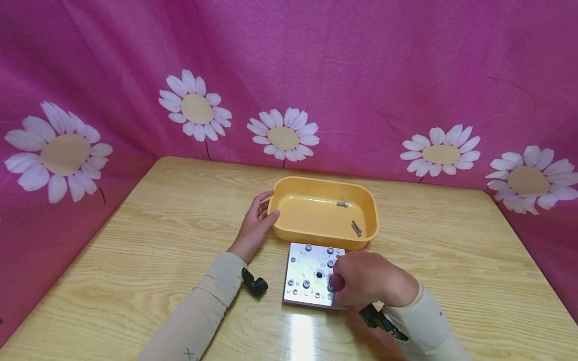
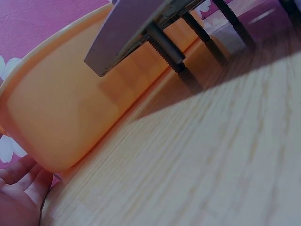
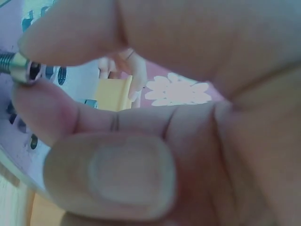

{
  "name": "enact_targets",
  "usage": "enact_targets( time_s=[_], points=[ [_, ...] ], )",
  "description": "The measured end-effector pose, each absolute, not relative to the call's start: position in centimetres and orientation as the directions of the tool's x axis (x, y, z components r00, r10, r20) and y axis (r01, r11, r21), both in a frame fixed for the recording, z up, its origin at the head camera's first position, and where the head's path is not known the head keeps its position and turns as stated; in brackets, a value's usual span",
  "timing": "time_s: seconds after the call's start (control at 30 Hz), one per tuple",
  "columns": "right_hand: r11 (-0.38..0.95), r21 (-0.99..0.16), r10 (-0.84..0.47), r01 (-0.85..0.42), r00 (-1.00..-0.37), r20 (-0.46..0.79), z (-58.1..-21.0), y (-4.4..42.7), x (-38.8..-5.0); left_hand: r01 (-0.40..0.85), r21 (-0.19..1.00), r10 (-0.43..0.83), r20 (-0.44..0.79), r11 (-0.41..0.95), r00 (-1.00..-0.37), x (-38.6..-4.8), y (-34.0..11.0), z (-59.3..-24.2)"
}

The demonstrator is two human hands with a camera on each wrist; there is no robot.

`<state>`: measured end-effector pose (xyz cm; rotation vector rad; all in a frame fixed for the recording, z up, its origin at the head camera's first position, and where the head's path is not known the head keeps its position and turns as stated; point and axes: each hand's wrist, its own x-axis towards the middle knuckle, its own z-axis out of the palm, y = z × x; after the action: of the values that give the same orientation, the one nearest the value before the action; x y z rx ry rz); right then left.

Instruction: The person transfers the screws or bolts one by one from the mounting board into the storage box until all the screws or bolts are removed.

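My left hand (image 1: 254,226) holds the left end of a yellow plastic tray (image 1: 311,236), thumb at the rim. A square metal plate (image 1: 301,269) lies just in front of the tray, with several socket head bolts standing in its holes. Below the plate, in the left wrist view, threaded bolt shanks (image 2: 162,52) stick out toward the table. Over the plate's right edge is my right hand (image 1: 372,278). Its thumb and a finger pinch a socket head bolt (image 3: 21,69), clear in the right wrist view; from the head, the hand hides it.
Inside the tray, one loose bolt (image 1: 343,204) lies toward the back and a few more bolts (image 1: 356,229) lie near the right front corner. A pink cloth (image 1: 352,75) with daisies hangs behind the wooden table (image 1: 189,210).
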<state>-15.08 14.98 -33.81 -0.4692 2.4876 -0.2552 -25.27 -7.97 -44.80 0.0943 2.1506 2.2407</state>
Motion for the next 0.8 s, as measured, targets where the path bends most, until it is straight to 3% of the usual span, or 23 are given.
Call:
enact_targets(
  time_s=[0.8],
  points=[
    [0.910,-0.275,-0.402,-0.309,-0.817,-0.414,-32.5,15.5,-14.5,0.012,0.999,0.061,0.015,-0.038,-0.998,-25.3,-8.0,-44.8]
  ],
)
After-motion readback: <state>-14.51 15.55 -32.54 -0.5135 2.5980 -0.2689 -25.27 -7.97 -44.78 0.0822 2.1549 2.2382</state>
